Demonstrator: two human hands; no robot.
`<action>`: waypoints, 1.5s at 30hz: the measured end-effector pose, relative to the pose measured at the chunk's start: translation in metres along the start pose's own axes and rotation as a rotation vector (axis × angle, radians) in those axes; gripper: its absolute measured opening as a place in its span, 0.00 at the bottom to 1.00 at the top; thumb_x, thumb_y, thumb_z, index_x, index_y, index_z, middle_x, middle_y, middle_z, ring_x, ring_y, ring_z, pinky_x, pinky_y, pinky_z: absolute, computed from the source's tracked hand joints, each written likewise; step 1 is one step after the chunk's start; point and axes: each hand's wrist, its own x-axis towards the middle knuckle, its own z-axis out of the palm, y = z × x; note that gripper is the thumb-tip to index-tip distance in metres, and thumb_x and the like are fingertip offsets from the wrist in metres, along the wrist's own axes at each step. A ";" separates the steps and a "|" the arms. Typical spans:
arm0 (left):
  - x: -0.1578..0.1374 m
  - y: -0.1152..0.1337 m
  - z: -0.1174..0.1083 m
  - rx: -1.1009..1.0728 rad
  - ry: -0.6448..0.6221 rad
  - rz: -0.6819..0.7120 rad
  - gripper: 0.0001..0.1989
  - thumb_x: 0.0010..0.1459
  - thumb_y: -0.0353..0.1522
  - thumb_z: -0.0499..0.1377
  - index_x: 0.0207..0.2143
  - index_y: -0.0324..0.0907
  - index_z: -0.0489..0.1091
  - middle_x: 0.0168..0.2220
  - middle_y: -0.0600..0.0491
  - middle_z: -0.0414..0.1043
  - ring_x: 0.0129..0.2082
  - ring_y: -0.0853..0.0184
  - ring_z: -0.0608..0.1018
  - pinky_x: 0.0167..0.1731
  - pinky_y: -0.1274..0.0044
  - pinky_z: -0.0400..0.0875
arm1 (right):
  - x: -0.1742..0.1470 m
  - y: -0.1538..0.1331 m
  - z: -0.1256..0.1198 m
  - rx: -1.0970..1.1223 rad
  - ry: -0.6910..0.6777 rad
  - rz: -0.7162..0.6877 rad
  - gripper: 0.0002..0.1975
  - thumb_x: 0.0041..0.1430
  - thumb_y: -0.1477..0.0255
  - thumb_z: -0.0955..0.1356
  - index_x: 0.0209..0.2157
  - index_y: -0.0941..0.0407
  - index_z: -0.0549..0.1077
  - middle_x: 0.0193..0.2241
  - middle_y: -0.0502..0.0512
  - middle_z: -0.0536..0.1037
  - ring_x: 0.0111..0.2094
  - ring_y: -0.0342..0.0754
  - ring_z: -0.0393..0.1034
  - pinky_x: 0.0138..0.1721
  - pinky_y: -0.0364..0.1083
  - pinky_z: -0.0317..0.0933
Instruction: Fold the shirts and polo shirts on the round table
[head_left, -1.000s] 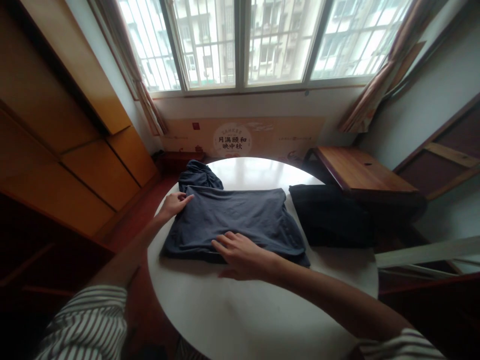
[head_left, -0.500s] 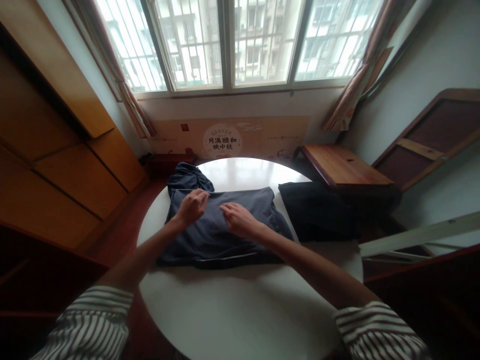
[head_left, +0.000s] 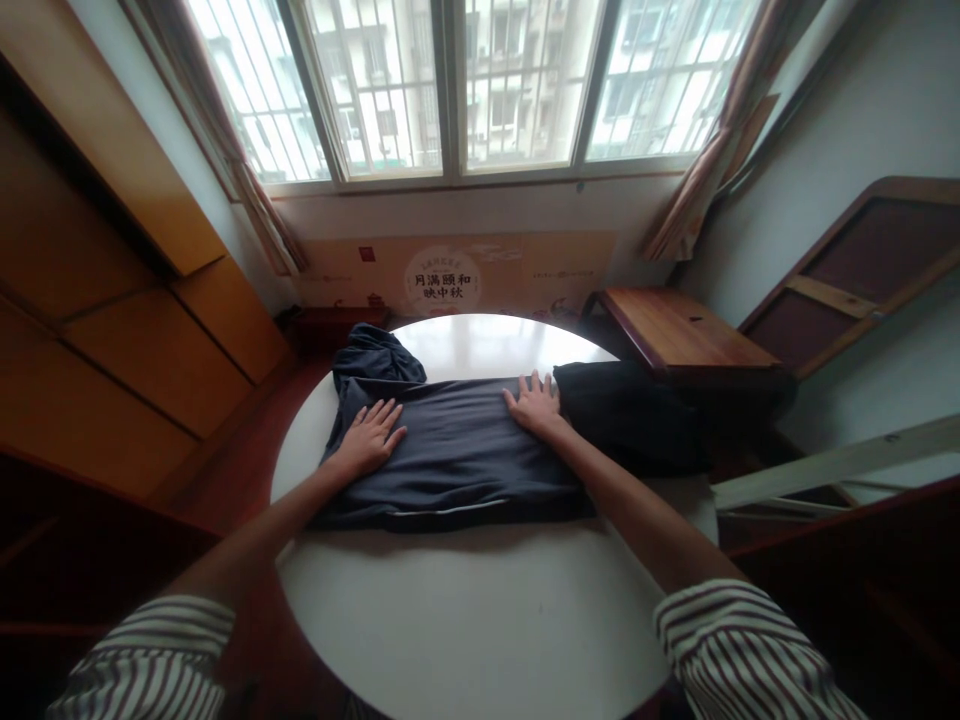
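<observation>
A dark grey-blue folded garment (head_left: pixel 457 450) lies spread across the round white table (head_left: pixel 480 610), with a thin pale line along its near edge. My left hand (head_left: pixel 371 437) rests flat on its left part, fingers spread. On its far right part lies my right hand (head_left: pixel 535 403), also flat with the fingers apart. Neither hand grips the cloth. I cannot tell exactly what kind of garment it is.
A crumpled dark blue cloth (head_left: pixel 379 355) sits at the table's far left. Black folded cloth (head_left: pixel 630 420) lies on the right. Beyond it stands a low wooden table (head_left: pixel 690 325); wooden cabinets (head_left: pixel 165 330) line the left side.
My hands have moved apart from the middle of the garment, left hand leftward and right hand rightward. Their bent fingers have opened flat onto the cloth.
</observation>
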 end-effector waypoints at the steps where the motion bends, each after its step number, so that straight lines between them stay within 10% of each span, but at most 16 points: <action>1: -0.005 -0.001 -0.001 0.006 0.069 -0.037 0.27 0.67 0.41 0.46 0.65 0.41 0.59 0.68 0.46 0.52 0.69 0.54 0.53 0.66 0.57 0.44 | 0.000 -0.004 0.001 -0.002 -0.001 0.012 0.20 0.66 0.64 0.66 0.56 0.57 0.68 0.55 0.61 0.70 0.51 0.55 0.69 0.50 0.59 0.66; 5: -0.016 -0.021 -0.009 -0.086 0.305 -0.398 0.32 0.63 0.42 0.52 0.63 0.31 0.57 0.64 0.32 0.58 0.64 0.48 0.61 0.61 0.58 0.56 | -0.025 -0.041 0.014 0.069 -0.070 -0.093 0.30 0.69 0.55 0.57 0.66 0.54 0.57 0.66 0.64 0.57 0.65 0.65 0.50 0.62 0.68 0.45; 10: -0.016 -0.068 -0.023 -0.467 0.071 -0.729 0.42 0.52 0.52 0.61 0.59 0.31 0.60 0.47 0.36 0.75 0.47 0.50 0.78 0.44 0.69 0.73 | -0.092 -0.090 0.042 0.223 -0.308 -0.567 0.36 0.64 0.45 0.55 0.68 0.46 0.52 0.70 0.57 0.49 0.69 0.68 0.34 0.63 0.70 0.34; 14: -0.018 -0.080 -0.035 -0.688 -0.101 -0.703 0.41 0.38 0.54 0.69 0.48 0.34 0.71 0.40 0.41 0.79 0.42 0.51 0.80 0.35 0.73 0.74 | -0.118 -0.100 0.058 0.174 -0.282 -0.611 0.40 0.63 0.45 0.58 0.69 0.50 0.51 0.70 0.62 0.43 0.68 0.73 0.22 0.63 0.71 0.29; 20: -0.031 -0.075 -0.047 -0.913 -0.356 -0.568 0.35 0.36 0.53 0.70 0.41 0.39 0.75 0.36 0.47 0.80 0.36 0.54 0.81 0.29 0.74 0.74 | -0.109 -0.094 0.033 0.212 -0.250 -0.612 0.33 0.66 0.48 0.56 0.65 0.50 0.61 0.66 0.62 0.58 0.65 0.66 0.49 0.62 0.63 0.48; 24: -0.022 -0.082 -0.047 -0.487 -0.004 -0.535 0.31 0.45 0.51 0.65 0.45 0.38 0.74 0.34 0.47 0.79 0.34 0.57 0.81 0.32 0.75 0.72 | -0.083 -0.056 -0.001 0.064 -0.100 -0.334 0.21 0.72 0.63 0.56 0.46 0.59 0.75 0.47 0.65 0.76 0.47 0.53 0.71 0.50 0.48 0.62; 29: 0.027 -0.084 -0.050 -0.272 0.362 -0.390 0.22 0.56 0.44 0.58 0.45 0.38 0.76 0.44 0.43 0.77 0.38 0.59 0.79 0.41 0.73 0.71 | -0.019 0.017 -0.022 -0.158 -0.067 0.064 0.17 0.68 0.71 0.59 0.45 0.65 0.75 0.44 0.71 0.77 0.46 0.57 0.73 0.47 0.47 0.62; 37: 0.068 -0.098 -0.036 -0.469 0.245 -0.428 0.23 0.43 0.49 0.66 0.34 0.41 0.81 0.36 0.46 0.80 0.37 0.58 0.79 0.37 0.75 0.71 | 0.064 0.056 -0.008 -0.178 -0.131 0.047 0.19 0.65 0.72 0.62 0.51 0.66 0.74 0.51 0.71 0.75 0.53 0.56 0.68 0.54 0.47 0.58; 45: 0.066 -0.113 -0.035 -0.780 0.133 -0.494 0.33 0.34 0.57 0.67 0.31 0.37 0.79 0.31 0.48 0.79 0.32 0.63 0.77 0.32 0.78 0.69 | 0.080 0.072 0.005 -0.191 -0.160 0.049 0.15 0.62 0.78 0.63 0.48 0.68 0.74 0.49 0.74 0.72 0.50 0.57 0.68 0.52 0.48 0.57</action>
